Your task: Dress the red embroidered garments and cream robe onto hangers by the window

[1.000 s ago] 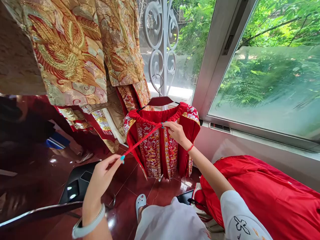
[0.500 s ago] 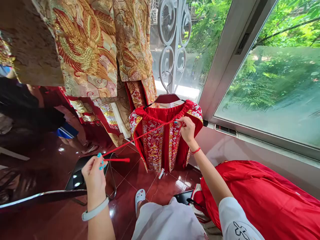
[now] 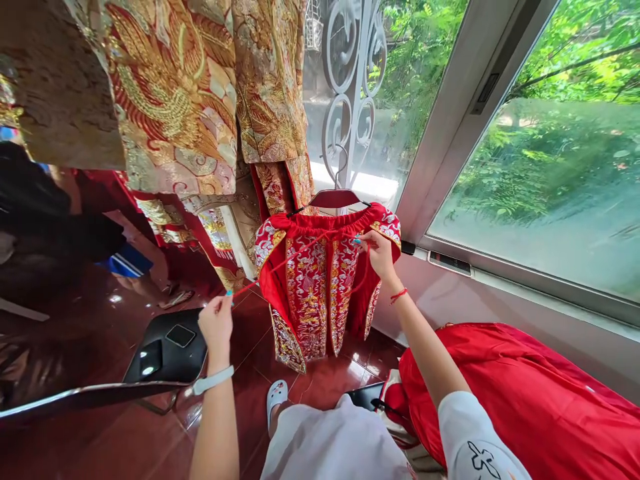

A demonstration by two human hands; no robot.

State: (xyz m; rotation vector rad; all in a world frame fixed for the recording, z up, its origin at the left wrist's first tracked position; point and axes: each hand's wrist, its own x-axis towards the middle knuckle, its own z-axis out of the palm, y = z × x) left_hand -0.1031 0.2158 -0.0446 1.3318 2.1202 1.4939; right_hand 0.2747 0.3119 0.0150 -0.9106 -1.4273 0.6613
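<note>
A red embroidered skirt (image 3: 310,287) with a gathered waistband hangs from a dark red hanger (image 3: 335,198) in front of me. A thin red drawstring (image 3: 245,289) runs from the front of its waistband. My left hand (image 3: 216,327), out to the left, pinches one length of this cord and holds it stretched. Close to the waistband, my right hand (image 3: 376,252) is closed on another part of the cord, which loops down below the fingers. Part of the cord blends into the red cloth behind it.
Gold embroidered garments (image 3: 173,100) hang at the upper left. A black chair (image 3: 165,347) with a phone (image 3: 181,335) on it stands at the left, near another person's leg (image 3: 145,290). Red cloth (image 3: 510,393) is heaped at the right, below the window (image 3: 545,173).
My left hand has moved up and right, nearer the skirt, and the free cord end beside it no longer shows. My right hand has shifted slightly right. The skirt's front panels hang closer together.
</note>
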